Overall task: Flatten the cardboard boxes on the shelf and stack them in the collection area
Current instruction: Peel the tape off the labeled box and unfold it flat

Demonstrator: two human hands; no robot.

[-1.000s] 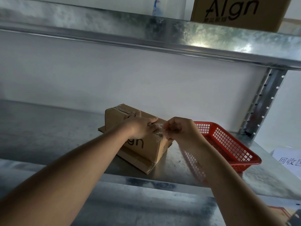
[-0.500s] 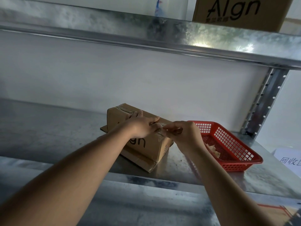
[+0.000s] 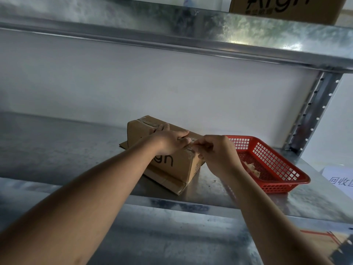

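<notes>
A small brown cardboard box with black lettering sits on a flattened cardboard sheet on the metal shelf. Clear tape runs along the box's top seam. My left hand lies on the top of the box with its fingers spread over the tape. My right hand is at the box's right top corner, its fingers curled and pinching the end of the tape. Where the fingertips meet the tape is partly hidden.
A red plastic mesh basket with crumpled bits inside stands right of the box. A white paper sign lies at the far right. Another lettered cardboard box sits on the upper shelf. A perforated metal upright rises behind the basket.
My right hand has shifted slightly down and right at the box's corner, still pinching the tape. My left hand stays on the box top.
</notes>
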